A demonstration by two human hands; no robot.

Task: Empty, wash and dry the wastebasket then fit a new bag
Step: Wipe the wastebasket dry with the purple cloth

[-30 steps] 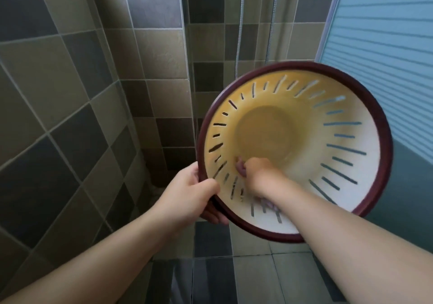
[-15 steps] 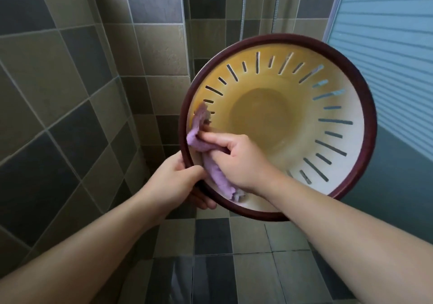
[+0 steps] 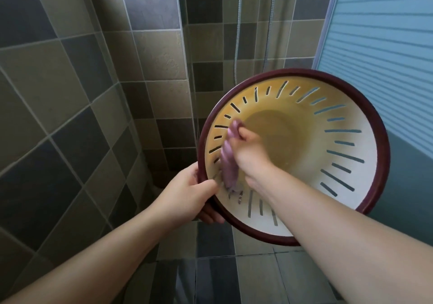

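Wastebasket (image 3: 346,186) held mouth toward viewer, axis pointing away | rim gripped by left hand (image 3: 187,200) | purple cloth (image 3: 228,161), blurred, apparently clutched inside by right hand (image 3: 250,153)

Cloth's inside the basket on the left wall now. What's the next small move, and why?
Probably sweep the purple cloth on round the slotted wall: the right hand presses it to the wastebasket's left side only, while the left hand grips the rim.

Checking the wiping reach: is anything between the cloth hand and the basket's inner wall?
Nothing visible. The right hand presses the purple cloth directly against the slotted cream wastebasket's inside wall; the left hand grips its dark red rim.
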